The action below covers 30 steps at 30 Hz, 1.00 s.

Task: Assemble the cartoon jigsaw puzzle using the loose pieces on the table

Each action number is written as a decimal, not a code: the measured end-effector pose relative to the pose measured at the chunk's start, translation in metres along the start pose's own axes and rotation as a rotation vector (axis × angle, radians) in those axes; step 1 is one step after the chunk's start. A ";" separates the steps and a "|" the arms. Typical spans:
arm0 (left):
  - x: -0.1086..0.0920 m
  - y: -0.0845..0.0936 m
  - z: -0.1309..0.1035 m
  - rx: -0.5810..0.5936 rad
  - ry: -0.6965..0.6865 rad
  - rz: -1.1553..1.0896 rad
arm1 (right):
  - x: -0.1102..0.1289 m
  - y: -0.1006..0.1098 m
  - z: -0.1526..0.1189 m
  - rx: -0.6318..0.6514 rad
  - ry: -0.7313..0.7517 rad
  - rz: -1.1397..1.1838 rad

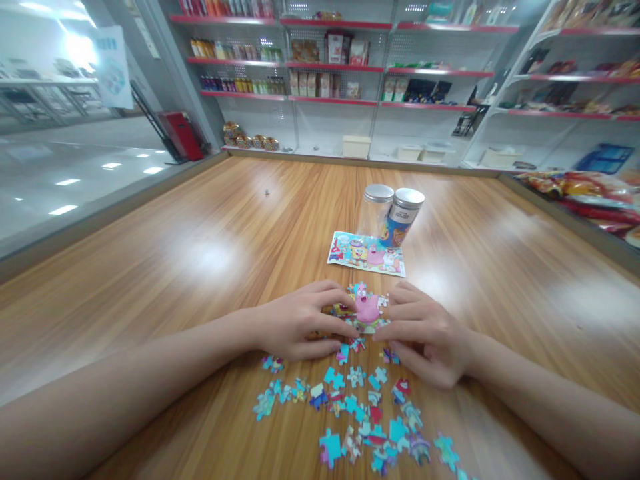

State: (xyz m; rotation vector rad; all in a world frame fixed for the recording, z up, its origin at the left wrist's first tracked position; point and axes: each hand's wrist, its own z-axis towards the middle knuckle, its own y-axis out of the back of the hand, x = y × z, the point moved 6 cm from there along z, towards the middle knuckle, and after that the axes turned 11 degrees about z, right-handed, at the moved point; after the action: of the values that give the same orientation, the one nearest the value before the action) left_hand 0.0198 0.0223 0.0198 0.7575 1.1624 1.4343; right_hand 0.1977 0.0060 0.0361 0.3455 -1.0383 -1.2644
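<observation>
A partly joined jigsaw puzzle with a pink starfish figure lies flat on the table between my two hands. My left hand rests over its left side, fingers stretched and spread, covering some yellow pieces. On the other side, my right hand has its index fingertip at the puzzle's lower right edge, fingers loosely bent and thumb apart. A dark purple piece lies by the right thumb. Loose puzzle pieces, mostly light blue, are scattered nearer to me. Neither hand visibly grips a piece.
Behind the puzzle lies a printed picture sheet. A clear jar and a labelled jar, both silver-lidded, stand at its back edge. Stocked shelves line the far wall. Snack packets sit beyond the table's right edge.
</observation>
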 end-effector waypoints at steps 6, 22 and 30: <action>0.000 0.001 0.000 -0.024 -0.010 0.001 | 0.000 -0.001 0.000 0.010 0.000 0.009; -0.001 0.002 0.000 -0.029 -0.008 -0.005 | 0.000 -0.003 0.001 0.002 -0.007 0.012; 0.000 0.001 0.000 -0.002 -0.001 0.000 | -0.004 -0.005 -0.003 0.010 -0.033 0.021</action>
State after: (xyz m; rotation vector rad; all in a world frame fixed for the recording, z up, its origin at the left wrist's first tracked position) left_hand 0.0197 0.0222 0.0207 0.7572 1.1598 1.4347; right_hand 0.1977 0.0068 0.0292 0.3214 -1.0739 -1.2504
